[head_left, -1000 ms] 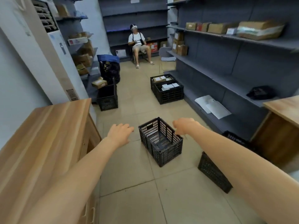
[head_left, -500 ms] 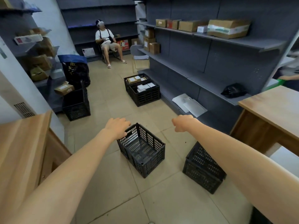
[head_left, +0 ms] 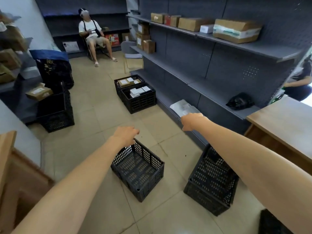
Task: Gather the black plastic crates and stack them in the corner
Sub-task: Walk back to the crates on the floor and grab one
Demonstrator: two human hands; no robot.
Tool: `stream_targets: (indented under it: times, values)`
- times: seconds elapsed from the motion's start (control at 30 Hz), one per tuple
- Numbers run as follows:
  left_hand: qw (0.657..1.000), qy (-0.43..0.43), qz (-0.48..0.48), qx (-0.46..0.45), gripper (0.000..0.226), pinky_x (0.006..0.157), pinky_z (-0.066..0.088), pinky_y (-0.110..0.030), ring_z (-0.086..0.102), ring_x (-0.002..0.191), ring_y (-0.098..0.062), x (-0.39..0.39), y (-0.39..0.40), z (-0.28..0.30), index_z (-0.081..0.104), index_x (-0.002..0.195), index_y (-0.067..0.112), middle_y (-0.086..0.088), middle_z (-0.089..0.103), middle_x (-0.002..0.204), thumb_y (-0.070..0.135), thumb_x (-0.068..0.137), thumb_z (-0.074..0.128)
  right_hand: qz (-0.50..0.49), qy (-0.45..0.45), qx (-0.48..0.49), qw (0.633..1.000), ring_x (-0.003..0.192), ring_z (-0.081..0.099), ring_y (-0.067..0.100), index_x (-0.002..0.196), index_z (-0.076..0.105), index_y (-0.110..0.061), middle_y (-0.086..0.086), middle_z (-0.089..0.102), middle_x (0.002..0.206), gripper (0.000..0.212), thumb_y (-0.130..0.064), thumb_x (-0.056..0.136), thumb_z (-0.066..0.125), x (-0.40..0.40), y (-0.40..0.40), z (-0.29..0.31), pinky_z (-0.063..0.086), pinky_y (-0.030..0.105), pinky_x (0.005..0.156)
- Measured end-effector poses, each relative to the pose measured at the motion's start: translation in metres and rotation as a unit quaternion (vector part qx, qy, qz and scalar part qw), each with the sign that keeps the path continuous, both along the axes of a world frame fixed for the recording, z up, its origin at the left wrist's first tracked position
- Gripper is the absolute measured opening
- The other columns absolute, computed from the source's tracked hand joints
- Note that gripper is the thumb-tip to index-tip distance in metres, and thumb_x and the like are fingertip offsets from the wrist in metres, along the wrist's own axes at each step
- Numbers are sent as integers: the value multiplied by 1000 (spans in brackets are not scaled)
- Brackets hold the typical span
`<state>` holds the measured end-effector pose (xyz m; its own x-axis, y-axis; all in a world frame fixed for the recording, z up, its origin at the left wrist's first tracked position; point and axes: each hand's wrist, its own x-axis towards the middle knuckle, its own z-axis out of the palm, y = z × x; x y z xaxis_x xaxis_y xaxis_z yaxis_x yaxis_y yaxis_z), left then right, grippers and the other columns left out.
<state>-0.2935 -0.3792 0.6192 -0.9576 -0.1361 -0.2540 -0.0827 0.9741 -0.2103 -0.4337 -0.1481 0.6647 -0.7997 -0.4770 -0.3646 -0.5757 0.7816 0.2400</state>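
Note:
An empty black crate sits on the tiled floor just ahead of me. My left hand is over its far left corner, fingers curled down on the rim. My right hand hangs in the air to the right, away from the crate, fingers curled and holding nothing. Under my right forearm is a second black crate, apparently resting on another one. Further off, two black crates hold small boxes, and a tall black crate stands by the left shelves.
Grey shelving with cardboard boxes runs along the right wall. A wooden desk is at the right and a wooden cabinet at the left. A person sits on a chair at the far end. Another dark object shows at bottom right.
My view swung right and forward. My left hand came onto the crate's far corner, while my right hand moved away from the crate's right side. The right-hand crate stack came fully into view.

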Motion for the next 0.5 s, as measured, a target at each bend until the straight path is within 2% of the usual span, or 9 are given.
stream_targets:
  times: [0.07, 0.13, 0.23, 0.3, 0.4, 0.5]
  values:
    - [1000, -14, 3, 5, 42, 89, 47, -39, 56, 117, -27, -15, -10, -14, 49, 133, 22, -5, 54, 130, 29, 92, 57, -3, -12, 13, 1000, 61, 44, 18, 113, 57, -10, 5, 53, 93, 29, -11, 88, 43, -22, -9, -15, 28, 26, 49]
    - [999, -37, 24, -4, 41, 90, 48, -41, 55, 117, -28, -28, -25, -25, 50, 132, 23, -6, 54, 128, 30, 92, 57, 23, -28, 20, 999, 69, 51, 22, 112, 57, -9, 8, 57, 97, 26, -12, 89, 44, -45, -24, -31, 30, 27, 50]
    - [993, -94, 64, -32, 42, 93, 49, -41, 55, 118, -29, -51, -51, -36, 50, 133, 22, -6, 54, 129, 32, 93, 56, 59, -61, 14, 996, 87, 55, 28, 117, 55, -10, 9, 59, 112, 27, -19, 92, 46, -84, -48, -49, 38, 31, 65]
    - [988, -126, 88, -34, 43, 90, 48, -39, 56, 117, -28, -71, -64, -42, 50, 134, 21, -6, 55, 129, 34, 93, 55, 77, -83, -1, 994, 101, 57, 29, 125, 51, -14, 9, 56, 122, 33, -25, 95, 45, -115, -64, -57, 38, 34, 74]
    - [985, -118, 128, -16, 44, 88, 47, -37, 56, 117, -27, -113, -76, -41, 48, 136, 23, -4, 54, 130, 31, 94, 55, 92, -81, 2, 992, 111, 56, 30, 130, 48, -16, 9, 54, 128, 37, -26, 95, 43, -171, -82, -63, 37, 35, 81]
    - [983, -67, 162, 54, 46, 85, 46, -38, 56, 117, -27, -154, -78, -36, 46, 137, 27, -4, 53, 132, 35, 93, 56, 92, -76, 26, 993, 103, 55, 30, 124, 53, -12, 8, 56, 126, 34, -19, 94, 40, -220, -100, -69, 38, 35, 80]
